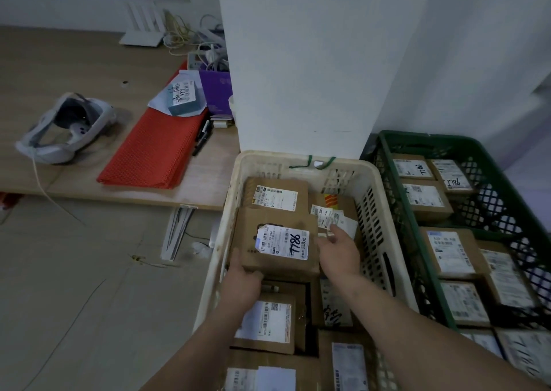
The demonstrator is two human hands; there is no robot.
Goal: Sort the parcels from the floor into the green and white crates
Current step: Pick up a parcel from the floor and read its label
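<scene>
A brown cardboard parcel [275,256] with a white label marked 7786 sits inside the white crate [301,159], on top of other parcels. My left hand [243,282] grips its near left corner, fingers curled under the edge. My right hand [338,252] holds its right side, fingers reaching along the far right edge. Several more labelled brown parcels fill the white crate around it. To the right stands the green crate [387,164], also holding several labelled parcels.
A low wooden platform [89,62] at the left carries a white headset [64,128], a red mesh sheet [155,149], a teal box [183,97], a purple box [216,94] and cables. A white pillar [298,62] rises behind the crates. Grey floor lies at the lower left.
</scene>
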